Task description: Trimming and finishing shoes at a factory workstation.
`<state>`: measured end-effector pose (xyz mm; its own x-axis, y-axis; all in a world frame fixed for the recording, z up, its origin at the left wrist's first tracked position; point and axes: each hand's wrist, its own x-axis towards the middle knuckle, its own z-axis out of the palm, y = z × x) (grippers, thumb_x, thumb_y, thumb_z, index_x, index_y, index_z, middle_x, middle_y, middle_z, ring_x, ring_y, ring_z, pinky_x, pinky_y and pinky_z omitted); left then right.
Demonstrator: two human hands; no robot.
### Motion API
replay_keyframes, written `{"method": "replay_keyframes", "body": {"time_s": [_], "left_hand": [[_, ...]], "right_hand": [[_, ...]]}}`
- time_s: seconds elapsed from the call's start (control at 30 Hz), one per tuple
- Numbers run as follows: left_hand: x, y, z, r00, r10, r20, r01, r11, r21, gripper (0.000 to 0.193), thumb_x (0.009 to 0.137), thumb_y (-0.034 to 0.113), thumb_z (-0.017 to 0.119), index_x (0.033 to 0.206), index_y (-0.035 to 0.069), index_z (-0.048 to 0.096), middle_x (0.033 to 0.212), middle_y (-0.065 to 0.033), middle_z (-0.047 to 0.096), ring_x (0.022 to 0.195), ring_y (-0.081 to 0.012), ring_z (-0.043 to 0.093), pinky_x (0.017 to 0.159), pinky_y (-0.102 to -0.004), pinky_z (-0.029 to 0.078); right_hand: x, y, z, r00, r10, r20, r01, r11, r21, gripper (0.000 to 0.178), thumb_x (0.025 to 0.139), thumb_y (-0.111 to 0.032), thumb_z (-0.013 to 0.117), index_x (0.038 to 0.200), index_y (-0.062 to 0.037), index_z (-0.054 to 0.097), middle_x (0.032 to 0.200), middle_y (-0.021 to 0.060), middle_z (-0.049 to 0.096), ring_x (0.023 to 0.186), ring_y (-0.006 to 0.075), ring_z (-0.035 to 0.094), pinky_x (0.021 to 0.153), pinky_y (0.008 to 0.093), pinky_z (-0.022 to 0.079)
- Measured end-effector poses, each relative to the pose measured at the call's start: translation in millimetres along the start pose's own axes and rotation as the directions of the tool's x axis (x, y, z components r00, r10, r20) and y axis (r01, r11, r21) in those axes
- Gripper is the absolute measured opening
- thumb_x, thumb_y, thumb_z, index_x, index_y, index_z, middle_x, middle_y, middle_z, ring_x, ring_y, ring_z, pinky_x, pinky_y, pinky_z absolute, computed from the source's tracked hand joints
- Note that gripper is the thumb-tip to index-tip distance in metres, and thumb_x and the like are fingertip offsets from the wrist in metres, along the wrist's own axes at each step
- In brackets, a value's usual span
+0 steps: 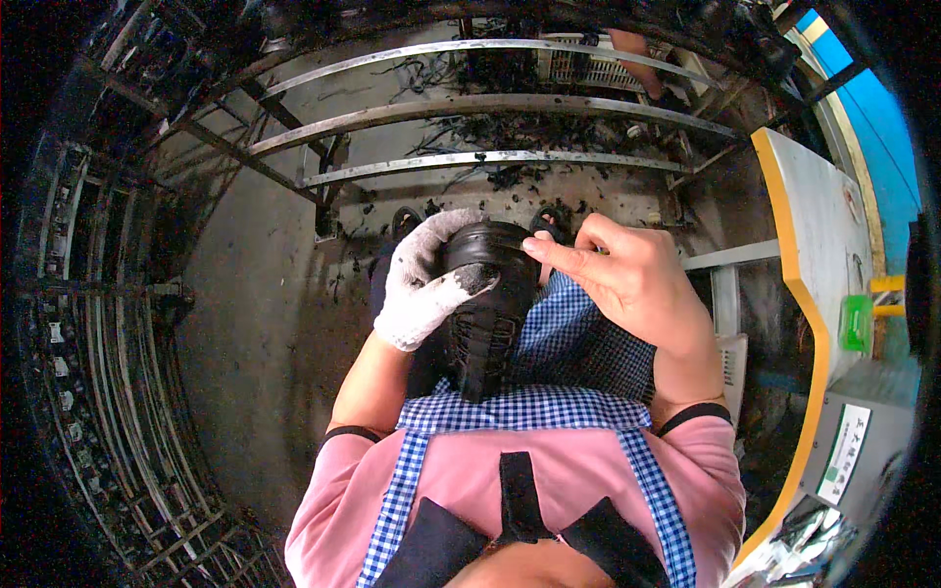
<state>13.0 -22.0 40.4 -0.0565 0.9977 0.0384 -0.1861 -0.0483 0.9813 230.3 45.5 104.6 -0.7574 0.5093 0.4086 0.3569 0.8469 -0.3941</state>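
And there was the black shoe [484, 328], right in the clasp of the left hand [423, 269], its rounded, smooth, faintly glossy toe end inside the grip and its laced, duller part running from there back toward the body. That hand, in a white knit glove [402, 321], was closed firmly, thumb across the near side, fingers curled over the far left side, dark smudging on the thumb tip. Just to the right of the grip came the bare right hand [632, 274], fingers bent, fingertips at the toe's right edge; whether they pinched anything, one could not tell. Below the grip spread a blue-and-white checked apron [529, 412], woven cloth, over a soft pink shirt [461, 480]. Beyond the grip ran a scuffed metal rack [490, 110], stringy black scraps [549, 137] littering the floor [250, 294], and well to the right stood a pale table [814, 196], yellow-edged and angular.
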Motion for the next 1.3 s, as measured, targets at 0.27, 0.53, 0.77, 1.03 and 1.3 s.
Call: {"method": "replay_keyframes", "body": {"time_s": [0.27, 0.53, 0.77, 1.03, 1.3], "left_hand": [[-2.4, -4.3, 1.2, 0.999, 0.0, 0.042, 0.002, 0.999, -0.046, 0.061, 0.065, 0.02, 0.075, 0.115, -0.002, 0.049, 0.106, -0.0094, 0.057, 0.097, -0.017, 0.055, 0.089, -0.0297, 0.043], [-3.3, -11.8, 2.2, 1.0, -0.005, 0.018, 0.006, 0.998, -0.065, 0.059, 0.065, 0.017, 0.076, 0.114, -0.002, 0.049, 0.105, -0.0089, 0.058, 0.096, -0.0171, 0.055, 0.088, -0.0296, 0.044], [-3.7, -9.7, 3.1, 1.0, -0.03, 0.006, 0.03, 1.0, 0.002, 0.059, 0.064, 0.017, 0.076, 0.114, -0.002, 0.05, 0.104, -0.0087, 0.058, 0.097, -0.0173, 0.055, 0.087, -0.0295, 0.044], [-5.4, -9.8, 5.7, 0.999, -0.034, 0.038, 0.036, 0.997, -0.062, 0.06, 0.064, 0.017, 0.076, 0.115, -0.002, 0.049, 0.105, -0.0089, 0.057, 0.097, -0.0168, 0.055, 0.088, -0.0296, 0.044], [-5.2, -11.4, 4.4, 0.999, -0.039, -0.005, 0.039, 0.998, -0.04, 0.061, 0.064, 0.018, 0.077, 0.115, -0.002, 0.049, 0.106, -0.0089, 0.057, 0.097, -0.0169, 0.055, 0.088, -0.0296, 0.044]], "right_hand": [[-3.2, 1.4, 0.7, 0.999, -0.021, 0.033, 0.019, 0.999, 0.043, 0.037, 0.072, -0.003, 0.063, 0.104, -0.0195, 0.066, 0.063, 0.0063, 0.043, 0.047, 0.0185, 0.046, 0.044, 0.0311, 0.038], [-2.7, 2.1, 3.2, 1.0, 0.004, 0.019, -0.005, 1.0, 0.025, 0.035, 0.073, -0.006, 0.064, 0.104, -0.02, 0.066, 0.062, 0.0054, 0.042, 0.047, 0.0189, 0.046, 0.044, 0.032, 0.038], [-4.4, 3.1, 6.3, 1.0, 0.022, 0.008, -0.022, 1.0, 0.02, 0.034, 0.073, -0.006, 0.064, 0.104, -0.0203, 0.066, 0.062, 0.0055, 0.043, 0.047, 0.0193, 0.047, 0.044, 0.0325, 0.039], [-4.7, 2.8, 4.7, 0.999, 0.01, 0.032, -0.012, 0.999, 0.045, 0.034, 0.073, -0.006, 0.064, 0.104, -0.0199, 0.067, 0.063, 0.0057, 0.044, 0.047, 0.0189, 0.047, 0.044, 0.0322, 0.039], [-8.9, 8.2, -7.9, 0.999, 0.003, 0.051, -0.004, 1.0, 0.018, 0.033, 0.071, -0.004, 0.064, 0.101, -0.0183, 0.068, 0.064, 0.0058, 0.047, 0.048, 0.0197, 0.048, 0.044, 0.0315, 0.039]]}}
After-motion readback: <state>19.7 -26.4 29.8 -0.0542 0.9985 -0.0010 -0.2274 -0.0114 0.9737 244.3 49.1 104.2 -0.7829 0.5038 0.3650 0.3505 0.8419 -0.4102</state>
